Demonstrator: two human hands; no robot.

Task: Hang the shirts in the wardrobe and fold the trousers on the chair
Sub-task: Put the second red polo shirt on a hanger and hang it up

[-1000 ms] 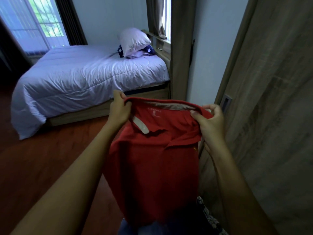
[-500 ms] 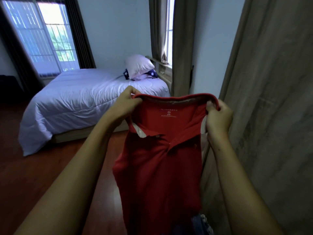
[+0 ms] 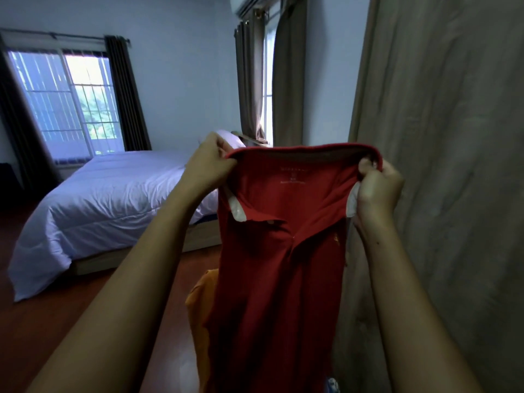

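Before bed [image 3: 99, 199], left hand [image 3: 208, 163] and right hand [image 3: 378, 191] hold red shirt [image 3: 283, 279], label [image 3: 293, 177] illegible.

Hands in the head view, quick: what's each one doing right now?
Left hand: closed, gripping the left end of the red polo shirt collar.
Right hand: closed, gripping the collar's right end.

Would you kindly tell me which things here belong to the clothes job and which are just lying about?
Job in hand:
- red shirt, gripped at the collar by the left hand and right hand
- orange garment showing past its lower edge
- wood-grain panel, probably the wardrobe

Just there:
- bed
- pillow
- window
- curtains
- air conditioner
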